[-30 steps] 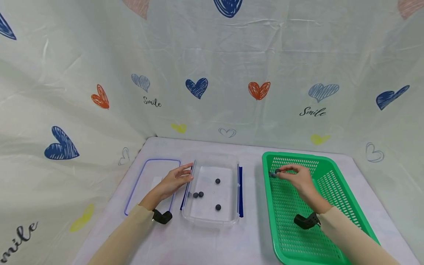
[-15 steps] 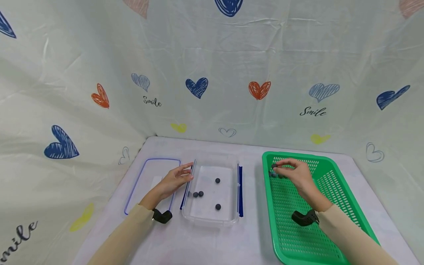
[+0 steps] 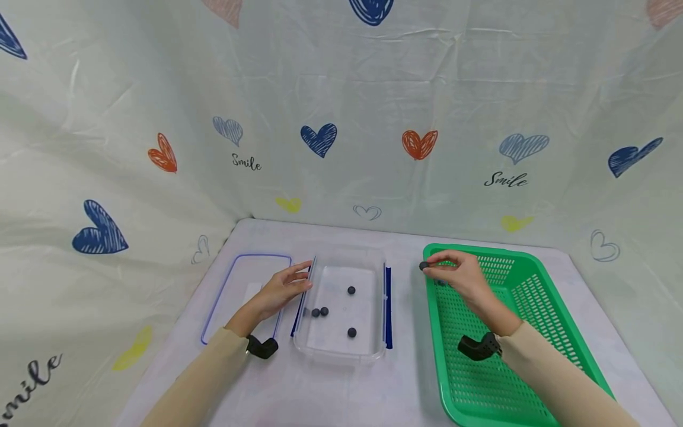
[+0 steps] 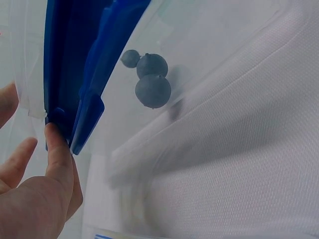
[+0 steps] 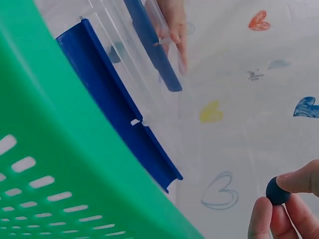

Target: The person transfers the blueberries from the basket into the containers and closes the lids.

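Note:
My right hand (image 3: 463, 276) pinches a small dark blue-grey ball (image 5: 277, 191) between thumb and fingertips, over the far left rim of the green basket (image 3: 440, 379). A few more dark balls (image 3: 441, 283) lie in that corner below, partly hidden by the hand. With fingers extended, my left hand (image 3: 277, 292) touches the left side of the clear plastic box (image 3: 341, 357). In the left wrist view, a fingertip meets the box's blue side clip (image 4: 75, 74). Several dark balls (image 3: 351, 333) sit on the box floor, two of them side by side near the left wall.
A clear lid with a blue edge (image 3: 261, 255) lies left of the box, under the left forearm. Another blue clip (image 3: 388, 308) sticks out on the box's right side. White tabletop (image 3: 408, 367) separates box and basket. A heart-printed curtain (image 3: 368, 178) hangs behind.
My right hand has lifted a ball from the basket's far left corner and moved left with it to the rim. The left hand and the balls in the box stay put.

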Demonstrator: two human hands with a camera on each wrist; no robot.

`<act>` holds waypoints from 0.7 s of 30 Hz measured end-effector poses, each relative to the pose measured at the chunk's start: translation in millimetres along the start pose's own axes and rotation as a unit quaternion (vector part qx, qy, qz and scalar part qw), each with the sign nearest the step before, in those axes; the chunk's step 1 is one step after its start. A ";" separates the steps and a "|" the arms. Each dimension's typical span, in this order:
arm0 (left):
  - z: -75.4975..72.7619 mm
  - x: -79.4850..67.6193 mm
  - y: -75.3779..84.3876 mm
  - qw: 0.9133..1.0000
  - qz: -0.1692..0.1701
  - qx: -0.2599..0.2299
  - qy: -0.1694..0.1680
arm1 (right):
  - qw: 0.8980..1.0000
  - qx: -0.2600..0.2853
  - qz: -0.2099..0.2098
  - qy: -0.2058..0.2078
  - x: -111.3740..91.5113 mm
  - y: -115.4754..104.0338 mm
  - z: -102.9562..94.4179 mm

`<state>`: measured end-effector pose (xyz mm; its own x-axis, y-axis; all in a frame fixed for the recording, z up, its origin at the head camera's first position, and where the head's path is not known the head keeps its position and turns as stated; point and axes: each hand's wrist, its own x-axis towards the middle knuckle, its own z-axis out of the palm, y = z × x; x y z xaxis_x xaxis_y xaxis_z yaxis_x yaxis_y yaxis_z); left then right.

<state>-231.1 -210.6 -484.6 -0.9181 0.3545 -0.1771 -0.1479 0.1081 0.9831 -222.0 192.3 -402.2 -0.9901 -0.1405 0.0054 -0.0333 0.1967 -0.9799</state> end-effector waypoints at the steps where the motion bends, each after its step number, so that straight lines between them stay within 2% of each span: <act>1: 0.1 0.1 -0.1 1.000 0.000 0.000 0.001 | 1.000 -0.003 0.001 -0.002 0.3 -0.9 1.7; 14: 0.0 -0.7 2.5 1.000 -0.008 -0.013 -0.002 | 0.999 0.000 0.003 -0.042 7.9 -11.1 24.8; 21: 4.7 -10.4 20.5 1.000 -0.013 -0.018 -0.014 | 0.998 0.000 0.002 -0.065 11.0 -13.2 39.5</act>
<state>-222.8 -207.7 -462.8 -0.9033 0.3777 -0.2033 -0.1853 0.0838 0.9791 -227.1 149.9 -397.1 -0.9641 -0.2644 -0.0241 -0.0299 0.1984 -0.9797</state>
